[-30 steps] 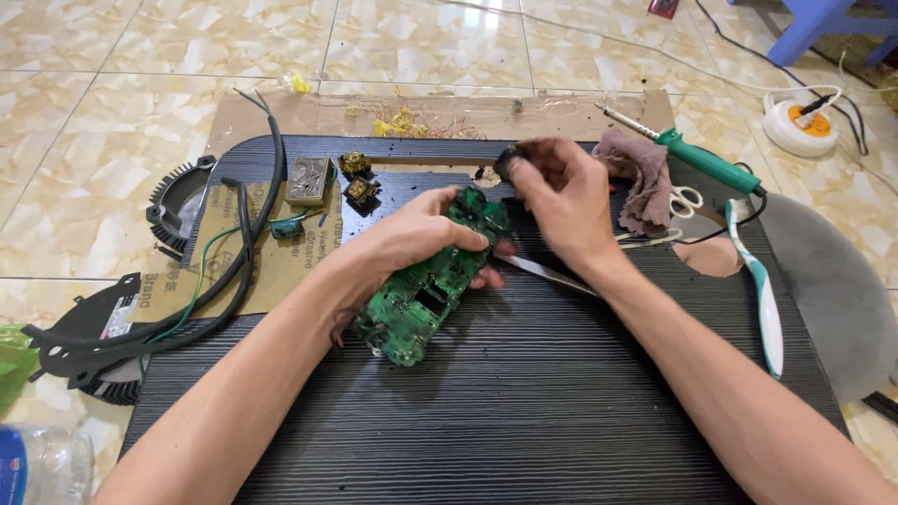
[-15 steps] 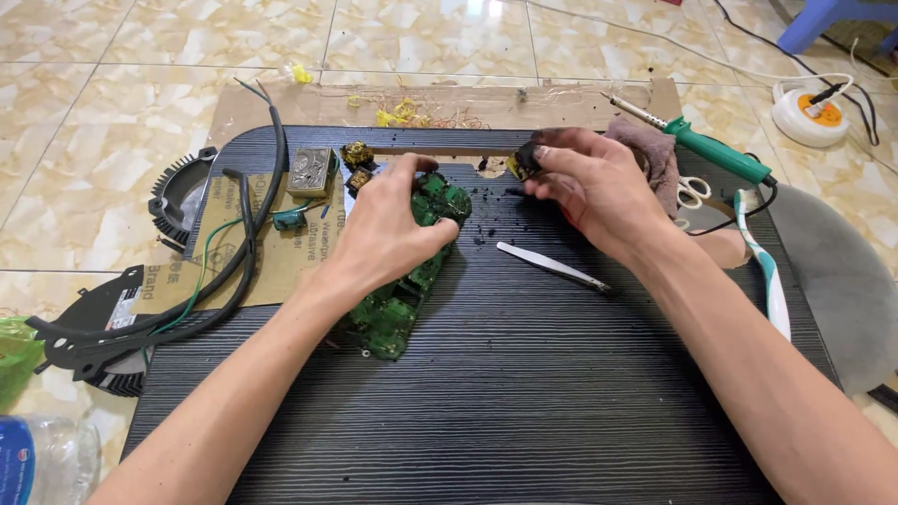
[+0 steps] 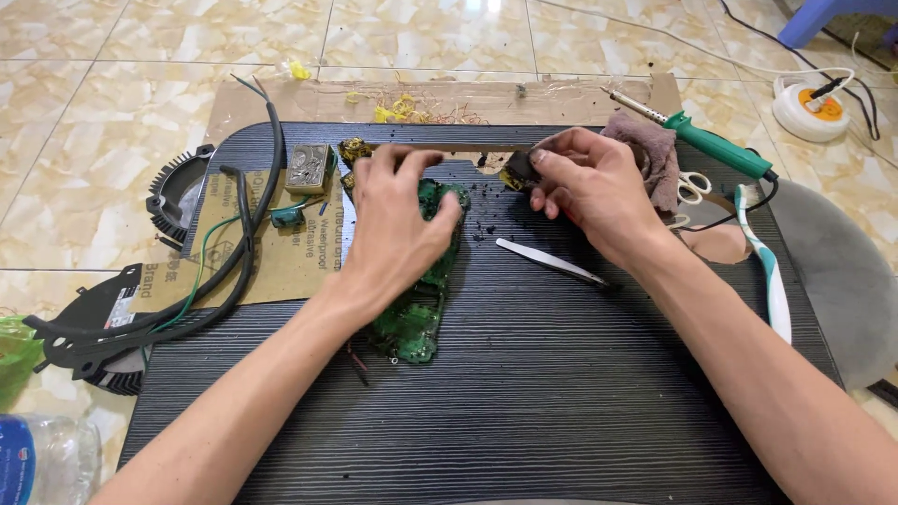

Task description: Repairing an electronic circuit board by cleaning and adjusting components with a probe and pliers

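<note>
Left hand [image 3: 398,224] flat on green circuit board [image 3: 416,281]; right hand [image 3: 594,192] pinches small dark component [image 3: 519,168].
Caution: soldering iron [image 3: 711,145] at 2 o'clock; a wrist sweep could knock it off the counter [image 3: 524,411].

one circuit board [image 3: 416,309], one tweezers [image 3: 550,261], one toothbrush [image 3: 769,271]

Green circuit board [image 3: 412,323], black ridged mat [image 3: 524,402]

Green circuit board [image 3: 416,313] is lying flat on the dark ribbed tabletop [image 3: 524,411], long side running away from the camera, upper half hidden under the left hand [image 3: 398,224]. The small black-and-yellow component [image 3: 517,170] is pinched in the right hand [image 3: 594,192], just above the tabletop's far edge.
</note>
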